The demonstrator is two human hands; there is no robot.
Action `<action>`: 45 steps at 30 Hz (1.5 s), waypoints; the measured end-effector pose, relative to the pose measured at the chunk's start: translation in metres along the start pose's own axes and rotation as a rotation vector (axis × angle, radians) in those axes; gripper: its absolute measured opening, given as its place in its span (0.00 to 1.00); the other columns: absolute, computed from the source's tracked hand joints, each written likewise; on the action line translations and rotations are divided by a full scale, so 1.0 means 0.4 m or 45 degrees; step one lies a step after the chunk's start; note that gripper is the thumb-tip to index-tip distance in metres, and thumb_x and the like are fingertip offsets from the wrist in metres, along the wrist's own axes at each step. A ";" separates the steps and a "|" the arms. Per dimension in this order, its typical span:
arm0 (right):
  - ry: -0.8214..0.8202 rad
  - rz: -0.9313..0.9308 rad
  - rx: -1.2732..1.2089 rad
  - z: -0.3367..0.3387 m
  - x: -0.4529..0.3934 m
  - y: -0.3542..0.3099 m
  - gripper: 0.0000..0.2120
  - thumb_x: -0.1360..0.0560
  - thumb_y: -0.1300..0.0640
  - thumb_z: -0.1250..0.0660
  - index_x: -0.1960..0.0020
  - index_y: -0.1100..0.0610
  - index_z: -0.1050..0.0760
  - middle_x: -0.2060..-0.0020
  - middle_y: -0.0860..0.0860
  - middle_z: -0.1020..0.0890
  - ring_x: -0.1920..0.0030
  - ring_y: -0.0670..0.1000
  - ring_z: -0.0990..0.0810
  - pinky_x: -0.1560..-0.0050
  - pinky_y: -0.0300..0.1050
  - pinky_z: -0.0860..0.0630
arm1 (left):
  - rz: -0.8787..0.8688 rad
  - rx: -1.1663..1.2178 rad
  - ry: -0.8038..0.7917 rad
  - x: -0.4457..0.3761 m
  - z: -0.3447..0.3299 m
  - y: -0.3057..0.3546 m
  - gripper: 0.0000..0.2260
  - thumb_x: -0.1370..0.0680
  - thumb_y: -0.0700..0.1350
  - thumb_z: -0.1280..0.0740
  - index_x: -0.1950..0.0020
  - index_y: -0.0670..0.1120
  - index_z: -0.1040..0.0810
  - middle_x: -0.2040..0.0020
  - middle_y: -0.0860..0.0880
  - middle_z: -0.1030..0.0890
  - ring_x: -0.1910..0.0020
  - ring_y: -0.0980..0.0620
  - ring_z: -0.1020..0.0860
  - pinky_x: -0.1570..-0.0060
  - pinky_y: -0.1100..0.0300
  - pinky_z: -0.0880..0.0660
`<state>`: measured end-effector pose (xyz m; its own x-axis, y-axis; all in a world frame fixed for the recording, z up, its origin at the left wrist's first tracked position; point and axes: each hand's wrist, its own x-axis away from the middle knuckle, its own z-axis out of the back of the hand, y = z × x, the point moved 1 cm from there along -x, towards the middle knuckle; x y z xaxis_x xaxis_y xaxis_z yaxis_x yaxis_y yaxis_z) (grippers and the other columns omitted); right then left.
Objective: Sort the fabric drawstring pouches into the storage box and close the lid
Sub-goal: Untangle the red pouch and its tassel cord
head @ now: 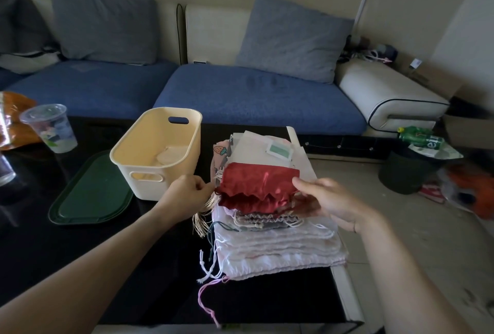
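Black table (160,267): both forearms outstretched; left hand (187,192), right hand (326,200) fingers pinching red pouch (256,181) edges.

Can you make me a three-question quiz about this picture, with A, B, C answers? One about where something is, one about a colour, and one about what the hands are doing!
1. Where is the green lid?
A. On the box
B. On the table left of the box
C. On the sofa

2. What colour is the pouch on top of the pile?
A. Red
B. Blue
C. Yellow

3. What are the hands doing?
A. Both hold the top pouch
B. Both rest on the table
C. One holds the cup

Answers:
1 B, the lid lies flat beside the open box.
2 A, the red pouch tops the pile.
3 A, the left hand and right hand pinch its two ends.
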<state>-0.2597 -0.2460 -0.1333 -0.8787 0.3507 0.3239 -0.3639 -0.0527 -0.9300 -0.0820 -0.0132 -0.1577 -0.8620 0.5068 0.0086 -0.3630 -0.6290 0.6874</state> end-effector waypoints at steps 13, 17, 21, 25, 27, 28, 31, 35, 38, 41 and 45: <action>0.418 0.201 0.253 0.045 0.003 0.006 0.07 0.26 0.55 0.25 0.54 0.58 0.17 0.65 0.55 0.16 0.64 0.49 0.19 0.53 0.50 0.19 | 0.017 0.012 0.047 -0.003 0.002 0.001 0.19 0.19 0.52 0.35 0.61 0.38 0.22 0.69 0.46 0.22 0.71 0.50 0.27 0.71 0.59 0.32; 0.369 0.092 -0.141 0.044 0.019 -0.015 0.11 0.24 0.54 0.29 0.50 0.62 0.20 0.72 0.48 0.20 0.66 0.49 0.19 0.59 0.46 0.23 | 0.057 0.030 0.019 -0.003 0.002 0.001 0.21 0.18 0.51 0.38 0.61 0.35 0.23 0.70 0.46 0.23 0.71 0.49 0.28 0.72 0.59 0.34; 0.164 0.049 -0.419 0.043 0.039 -0.035 0.14 0.33 0.59 0.28 0.49 0.62 0.23 0.75 0.46 0.21 0.68 0.47 0.19 0.57 0.46 0.25 | 0.036 0.065 0.078 -0.008 0.004 0.005 0.23 0.17 0.51 0.41 0.61 0.35 0.23 0.69 0.45 0.23 0.69 0.45 0.26 0.70 0.56 0.33; 0.253 0.116 -0.715 0.047 0.032 -0.035 0.12 0.36 0.65 0.27 0.54 0.58 0.23 0.68 0.51 0.17 0.66 0.49 0.18 0.58 0.45 0.23 | 0.048 0.172 0.218 -0.019 0.011 -0.003 0.18 0.16 0.49 0.44 0.58 0.39 0.25 0.63 0.41 0.20 0.63 0.40 0.22 0.60 0.48 0.24; 0.322 0.179 -0.804 0.045 0.023 -0.032 0.13 0.37 0.67 0.28 0.55 0.57 0.23 0.63 0.54 0.16 0.63 0.50 0.18 0.63 0.43 0.20 | 0.079 0.242 0.261 -0.026 0.006 -0.012 0.14 0.16 0.47 0.44 0.55 0.39 0.28 0.60 0.42 0.20 0.62 0.41 0.22 0.59 0.48 0.22; 0.348 0.206 -0.793 0.043 0.021 -0.031 0.13 0.37 0.68 0.28 0.54 0.57 0.23 0.62 0.54 0.16 0.63 0.50 0.17 0.65 0.42 0.20 | 0.084 0.261 0.253 -0.028 0.002 -0.014 0.11 0.16 0.45 0.43 0.53 0.40 0.29 0.60 0.44 0.21 0.61 0.43 0.23 0.59 0.52 0.23; 0.429 0.249 -0.563 0.033 0.024 -0.026 0.11 0.31 0.70 0.27 0.52 0.59 0.22 0.62 0.53 0.16 0.65 0.49 0.17 0.68 0.39 0.21 | 0.114 0.451 0.199 -0.027 -0.010 -0.005 0.07 0.16 0.43 0.43 0.49 0.41 0.30 0.62 0.49 0.22 0.64 0.49 0.25 0.65 0.60 0.29; 0.556 0.216 -0.153 0.036 0.018 -0.012 0.08 0.26 0.69 0.28 0.50 0.60 0.22 0.58 0.55 0.17 0.68 0.50 0.19 0.74 0.40 0.28 | 0.206 0.781 0.259 -0.016 -0.004 0.017 0.11 0.15 0.46 0.46 0.46 0.40 0.29 0.64 0.47 0.22 0.70 0.52 0.29 0.71 0.57 0.33; 0.557 0.218 0.254 0.040 0.018 -0.007 0.10 0.28 0.69 0.26 0.49 0.59 0.21 0.57 0.55 0.17 0.65 0.49 0.17 0.68 0.40 0.21 | 0.234 0.902 0.335 -0.014 -0.001 0.023 0.12 0.14 0.46 0.48 0.47 0.40 0.28 0.64 0.46 0.22 0.71 0.52 0.30 0.71 0.58 0.33; 0.592 0.250 0.500 0.041 0.020 -0.004 0.07 0.28 0.65 0.24 0.52 0.57 0.19 0.60 0.52 0.16 0.62 0.48 0.18 0.64 0.33 0.23 | 0.238 0.961 0.372 -0.009 -0.001 0.030 0.14 0.14 0.46 0.49 0.43 0.39 0.29 0.62 0.46 0.21 0.73 0.53 0.30 0.71 0.59 0.32; 0.614 0.255 0.585 0.050 0.010 0.002 0.02 0.22 0.59 0.29 0.53 0.55 0.18 0.60 0.50 0.15 0.61 0.48 0.17 0.63 0.37 0.25 | 0.221 0.934 0.383 0.000 -0.003 0.041 0.12 0.14 0.47 0.48 0.41 0.40 0.30 0.60 0.45 0.19 0.74 0.52 0.29 0.73 0.59 0.30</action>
<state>-0.2698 -0.2632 -0.1291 -0.7459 0.6635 -0.0583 -0.3967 -0.5129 -0.7613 -0.0883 -0.0242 -0.1471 -0.9808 0.1919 0.0353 0.0192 -0.0848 0.9962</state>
